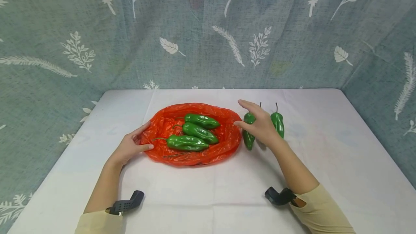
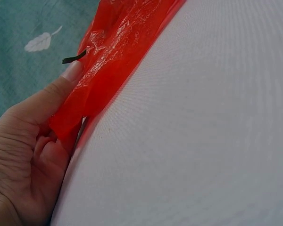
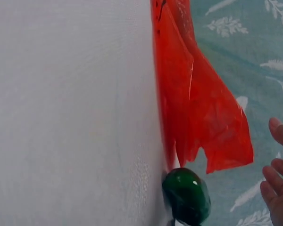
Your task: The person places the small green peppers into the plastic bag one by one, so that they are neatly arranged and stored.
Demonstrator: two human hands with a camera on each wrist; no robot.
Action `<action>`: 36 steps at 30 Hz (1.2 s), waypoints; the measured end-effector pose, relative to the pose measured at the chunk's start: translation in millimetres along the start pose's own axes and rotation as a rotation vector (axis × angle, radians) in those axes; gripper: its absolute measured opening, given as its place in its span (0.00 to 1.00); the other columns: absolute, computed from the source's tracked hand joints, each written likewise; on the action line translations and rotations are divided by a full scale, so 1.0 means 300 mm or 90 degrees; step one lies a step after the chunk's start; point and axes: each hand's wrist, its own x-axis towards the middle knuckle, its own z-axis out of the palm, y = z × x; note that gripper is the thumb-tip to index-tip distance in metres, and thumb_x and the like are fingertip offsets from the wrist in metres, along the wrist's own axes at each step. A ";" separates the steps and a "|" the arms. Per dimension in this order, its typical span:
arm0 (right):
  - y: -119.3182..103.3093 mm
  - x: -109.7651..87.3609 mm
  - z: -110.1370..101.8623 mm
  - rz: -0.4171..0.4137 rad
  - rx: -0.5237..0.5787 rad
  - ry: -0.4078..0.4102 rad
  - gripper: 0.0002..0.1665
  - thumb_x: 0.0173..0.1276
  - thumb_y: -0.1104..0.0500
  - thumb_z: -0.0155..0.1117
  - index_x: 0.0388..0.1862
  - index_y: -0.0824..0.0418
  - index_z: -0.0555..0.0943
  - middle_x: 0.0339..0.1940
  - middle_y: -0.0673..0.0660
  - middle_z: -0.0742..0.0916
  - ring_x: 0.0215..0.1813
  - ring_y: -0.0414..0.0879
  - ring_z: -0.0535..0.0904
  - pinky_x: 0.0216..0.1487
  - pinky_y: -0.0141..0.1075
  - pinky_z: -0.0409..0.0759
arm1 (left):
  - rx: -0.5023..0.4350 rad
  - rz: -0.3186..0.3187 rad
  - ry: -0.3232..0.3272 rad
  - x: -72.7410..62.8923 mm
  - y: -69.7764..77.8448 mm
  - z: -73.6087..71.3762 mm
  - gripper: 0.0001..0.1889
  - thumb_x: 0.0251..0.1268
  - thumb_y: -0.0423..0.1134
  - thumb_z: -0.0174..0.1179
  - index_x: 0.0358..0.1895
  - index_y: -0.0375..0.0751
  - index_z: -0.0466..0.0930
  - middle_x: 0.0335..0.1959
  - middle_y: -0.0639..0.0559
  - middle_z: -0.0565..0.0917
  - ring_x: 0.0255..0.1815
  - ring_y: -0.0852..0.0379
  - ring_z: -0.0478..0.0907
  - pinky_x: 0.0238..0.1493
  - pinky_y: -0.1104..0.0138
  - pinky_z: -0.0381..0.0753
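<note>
- Red plastic bag (image 1: 229,143): on the table (image 1: 182,187), between the two hands, spread wide with its mouth up.
- Left hand (image 1: 130,145): fingers gripping the bag's left edge, thumb on the near side.
- Right hand (image 1: 261,124): fingers spread, thumb well apart from them; just right of the bag's rim, clear of the bag in the right wrist view.
- Three green peppers in bag, right of the left fingers: front pepper (image 1: 187,143) nearest them, then middle pepper (image 1: 199,133), back pepper (image 1: 202,120).
- Thin dark stem (image 1: 175,155) along the bag's near side, right of left thumb.
- Outer pepper (image 1: 248,138): on table, partly under right hand, just beside bag.
- Far-right pepper (image 1: 277,122): on table, right of right fingers, partly behind hand.
- Another stem (image 1: 260,104) shows above right hand; can't tell whose.
- Leaf-print cloth (image 1: 182,28) hangs beyond both hands' fingers.
</note>
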 end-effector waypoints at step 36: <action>0.144 -0.125 -0.137 0.206 -0.058 0.066 0.41 0.53 0.62 0.74 0.66 0.65 0.69 0.66 0.65 0.74 0.66 0.60 0.69 0.66 0.54 0.67 | 0.004 0.008 0.003 -0.003 0.000 0.004 0.46 0.54 0.45 0.69 0.75 0.54 0.52 0.75 0.47 0.56 0.75 0.45 0.50 0.61 0.76 0.67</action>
